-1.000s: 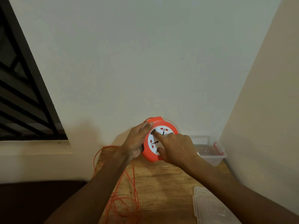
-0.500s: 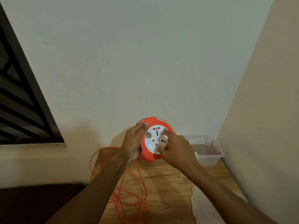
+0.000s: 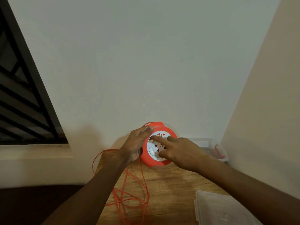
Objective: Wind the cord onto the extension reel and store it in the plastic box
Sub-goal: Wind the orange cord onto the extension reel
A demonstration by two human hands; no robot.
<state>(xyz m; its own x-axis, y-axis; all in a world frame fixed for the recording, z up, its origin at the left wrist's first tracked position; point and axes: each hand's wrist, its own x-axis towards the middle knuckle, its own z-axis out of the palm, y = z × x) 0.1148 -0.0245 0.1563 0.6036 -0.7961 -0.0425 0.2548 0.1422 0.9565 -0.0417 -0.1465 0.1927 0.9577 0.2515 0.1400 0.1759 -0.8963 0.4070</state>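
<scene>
On the wooden table (image 3: 170,192), loose orange cord (image 3: 129,202) nearest you could snag as your left hand (image 3: 136,144) grips the upright extension reel (image 3: 158,144), your right hand (image 3: 178,151) fingers spread on its face, plastic box (image 3: 222,157) beyond.

We are in a home room corner. Plain painted walls (image 3: 146,62), a barred window (image 3: 19,98) at nine o'clock, a wooden table (image 3: 170,184).

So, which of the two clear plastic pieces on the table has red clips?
The plastic box at the far right corner, behind the right hand; it shows a red latch. The flat lid near the bottom edge shows none.
</scene>
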